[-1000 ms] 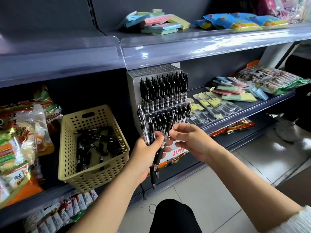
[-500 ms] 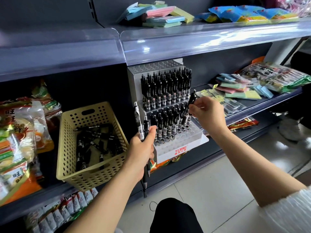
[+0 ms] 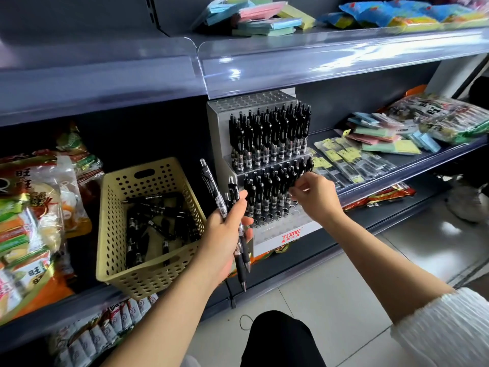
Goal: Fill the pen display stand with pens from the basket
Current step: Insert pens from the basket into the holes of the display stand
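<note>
Seating a pen (image 3: pixel 307 166) in the middle row of the pen display stand (image 3: pixel 289 237) looks the step in hand — right hand (image 3: pixel 315 198) pinching it there, left hand (image 3: pixel 225 234) gripping spare pens (image 3: pixel 211 185) beside the basket (image 3: pixel 148 276) — next, aim another at an empty front hole (image 3: pixel 284 221).

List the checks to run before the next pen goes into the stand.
1. Left hand stocked: ok, it grips a few pens.
2. Right hand free: cannot tell, its fingers are curled at the middle tier's right end.
3. Free holes in the stand: ok, its front rows and top tier are bare.
4. Basket supply: ok, spare pens lie inside.
5. Stand full: not ok.
</note>
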Tool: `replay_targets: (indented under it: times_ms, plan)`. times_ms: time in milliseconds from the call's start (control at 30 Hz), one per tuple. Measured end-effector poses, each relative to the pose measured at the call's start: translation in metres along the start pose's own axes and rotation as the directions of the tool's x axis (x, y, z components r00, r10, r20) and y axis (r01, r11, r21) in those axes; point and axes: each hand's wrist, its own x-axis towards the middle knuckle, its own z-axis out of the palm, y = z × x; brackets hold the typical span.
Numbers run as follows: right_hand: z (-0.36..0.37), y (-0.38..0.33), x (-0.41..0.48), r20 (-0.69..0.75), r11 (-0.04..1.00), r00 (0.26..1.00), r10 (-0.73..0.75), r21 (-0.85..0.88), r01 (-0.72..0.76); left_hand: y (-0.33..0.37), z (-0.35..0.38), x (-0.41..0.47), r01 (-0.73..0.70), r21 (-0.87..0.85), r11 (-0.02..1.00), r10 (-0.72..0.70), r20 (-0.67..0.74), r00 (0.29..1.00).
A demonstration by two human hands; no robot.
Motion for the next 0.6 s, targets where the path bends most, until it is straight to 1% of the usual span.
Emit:
replay_targets:
  times_ms: [200,267,367,400,433,500,567,600]
  plan:
    - [-0.002,0.003,0.001,0.015,1.000,1.000,0.013,-0.008,-0.013,0.001,0.002,-0.002,-0.021,-0.019,1.000,0.021,0.008,1.000]
    - [-0.004,0.002,-0.001,-0.016,0.999,0.999,0.037,0.004,-0.037,0.001,0.001,-0.003,-0.030,-0.019,0.999,0.030,0.018,0.999]
    - [-0.013,-0.007,-0.010,-0.105,0.994,0.993,0.054,0.101,-0.043,0.000,0.001,-0.004,-0.044,-0.021,0.999,0.045,0.031,0.999]
    - [-0.017,-0.012,-0.014,-0.099,0.988,0.993,0.057,0.149,-0.042,-0.001,0.002,-0.003,-0.047,-0.025,0.999,0.048,0.032,0.998]
    - [-0.020,-0.018,-0.019,-0.057,0.976,0.997,0.057,0.212,-0.044,-0.001,0.003,-0.003,-0.048,-0.026,0.999,0.049,0.030,0.998]
    - [-0.026,-0.033,-0.032,0.119,0.933,0.992,0.040,0.352,-0.080,-0.002,0.004,-0.004,-0.059,-0.017,0.998,0.060,0.029,0.998]
    - [-0.028,-0.049,-0.045,0.298,0.886,0.955,0.007,0.442,-0.144,-0.004,0.007,-0.005,-0.083,0.024,0.996,0.082,0.033,0.996]
    - [-0.027,-0.055,-0.051,0.349,0.864,0.937,-0.007,0.475,-0.170,-0.004,0.008,-0.006,-0.094,0.054,0.994,0.092,0.039,0.995]
